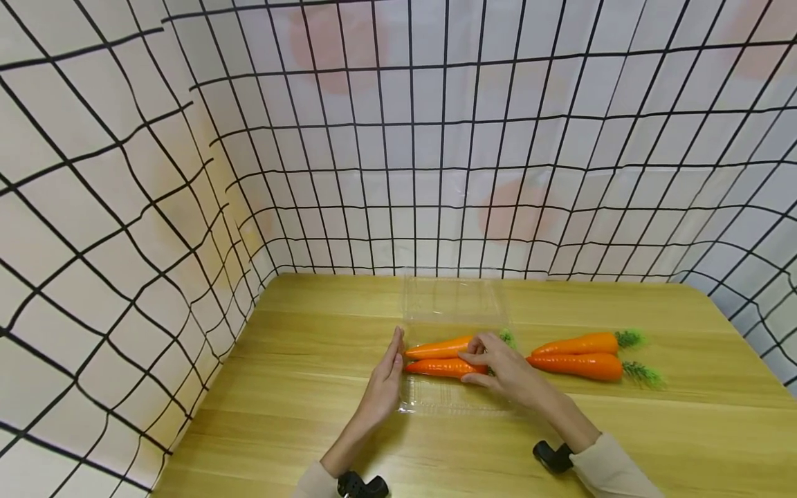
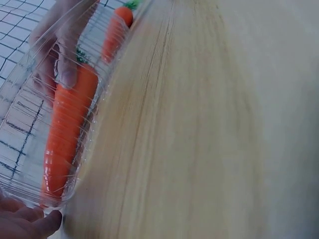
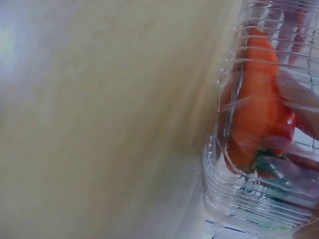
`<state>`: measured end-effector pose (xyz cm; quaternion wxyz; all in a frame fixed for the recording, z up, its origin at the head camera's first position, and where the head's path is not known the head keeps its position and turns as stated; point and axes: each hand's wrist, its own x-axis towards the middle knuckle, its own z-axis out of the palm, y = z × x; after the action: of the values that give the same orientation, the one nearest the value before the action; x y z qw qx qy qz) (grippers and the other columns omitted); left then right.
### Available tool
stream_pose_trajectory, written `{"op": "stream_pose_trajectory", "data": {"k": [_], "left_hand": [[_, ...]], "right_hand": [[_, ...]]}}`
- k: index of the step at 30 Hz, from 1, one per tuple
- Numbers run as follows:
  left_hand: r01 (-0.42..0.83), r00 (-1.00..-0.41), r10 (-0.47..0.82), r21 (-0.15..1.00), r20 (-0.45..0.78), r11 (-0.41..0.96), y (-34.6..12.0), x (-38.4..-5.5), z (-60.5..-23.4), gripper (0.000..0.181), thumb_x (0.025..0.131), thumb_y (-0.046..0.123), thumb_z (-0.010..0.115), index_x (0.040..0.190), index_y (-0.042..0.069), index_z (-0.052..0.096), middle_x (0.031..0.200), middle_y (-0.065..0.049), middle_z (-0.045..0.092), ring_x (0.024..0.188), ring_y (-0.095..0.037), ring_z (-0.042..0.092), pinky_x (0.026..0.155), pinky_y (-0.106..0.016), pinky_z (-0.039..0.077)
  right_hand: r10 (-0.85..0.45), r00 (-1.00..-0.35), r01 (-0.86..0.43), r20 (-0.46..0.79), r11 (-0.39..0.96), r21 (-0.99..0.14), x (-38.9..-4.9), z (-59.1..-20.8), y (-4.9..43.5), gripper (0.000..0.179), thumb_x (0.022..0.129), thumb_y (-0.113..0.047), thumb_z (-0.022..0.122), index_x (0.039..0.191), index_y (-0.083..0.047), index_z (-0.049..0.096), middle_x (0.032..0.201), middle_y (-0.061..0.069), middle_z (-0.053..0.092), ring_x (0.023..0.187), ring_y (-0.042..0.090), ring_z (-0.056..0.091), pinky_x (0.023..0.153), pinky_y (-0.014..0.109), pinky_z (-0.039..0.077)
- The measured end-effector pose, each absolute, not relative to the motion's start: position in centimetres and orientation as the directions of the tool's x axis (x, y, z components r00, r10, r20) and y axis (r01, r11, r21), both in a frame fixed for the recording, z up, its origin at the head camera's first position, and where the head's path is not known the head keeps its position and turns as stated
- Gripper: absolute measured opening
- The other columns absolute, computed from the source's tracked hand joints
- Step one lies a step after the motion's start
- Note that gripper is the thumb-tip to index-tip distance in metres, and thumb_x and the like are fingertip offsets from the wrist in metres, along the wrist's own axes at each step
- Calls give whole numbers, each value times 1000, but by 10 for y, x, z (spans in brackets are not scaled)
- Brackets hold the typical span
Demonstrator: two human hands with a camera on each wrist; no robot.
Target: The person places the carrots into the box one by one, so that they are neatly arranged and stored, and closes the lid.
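A clear plastic clamshell box (image 1: pixel 436 398) lies on the table with its lid (image 1: pixel 454 301) folded back. Inside are two orange carrots side by side, tips to the left: a farther carrot (image 1: pixel 436 348) and a nearer carrot (image 1: pixel 432 369). My right hand (image 1: pixel 510 372) reaches in from the right and pinches the nearer carrot (image 2: pixel 67 124) by its thick end; its green top is partly hidden by the fingers. At the box's left end, my left hand (image 1: pixel 382 384) rests with straight fingers along the wall, close to the carrot tips.
Right of the box, two more carrots lie together on the wooden table (image 1: pixel 299 387): a rear carrot (image 1: pixel 579 344) and a front carrot (image 1: pixel 579 366), green tops pointing right. A black wire grid (image 1: pixel 423 138) backed by white sheeting rises behind and at the sides.
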<state>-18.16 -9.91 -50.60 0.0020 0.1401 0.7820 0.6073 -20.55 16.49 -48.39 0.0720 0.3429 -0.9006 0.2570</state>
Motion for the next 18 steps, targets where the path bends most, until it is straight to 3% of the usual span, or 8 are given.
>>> {"op": "stream_pose_trajectory", "data": {"k": [9,18], "left_hand": [[211,-964,214,947,161,240,-99,-182,-505,54,114,6,25,165,0,10,172,-18,15,158,-37,21,129,-48,14],[208,-964,216,950,157,235,-100,-181,-505,54,114,7,25,165,1,9,173,-18,12,158,-37,20,129,-49,13]], "right_hand": [[-608,-724,-690,326,640,-338,-204,-483,164,41,91,-25,80,128,-9,73,109,-1,58,95,8,47,71,20,45],[-654,-659,-750,373,611,-254,-203,-478,164,40,94,-23,77,129,-5,73,117,6,64,105,18,58,84,35,56]]}}
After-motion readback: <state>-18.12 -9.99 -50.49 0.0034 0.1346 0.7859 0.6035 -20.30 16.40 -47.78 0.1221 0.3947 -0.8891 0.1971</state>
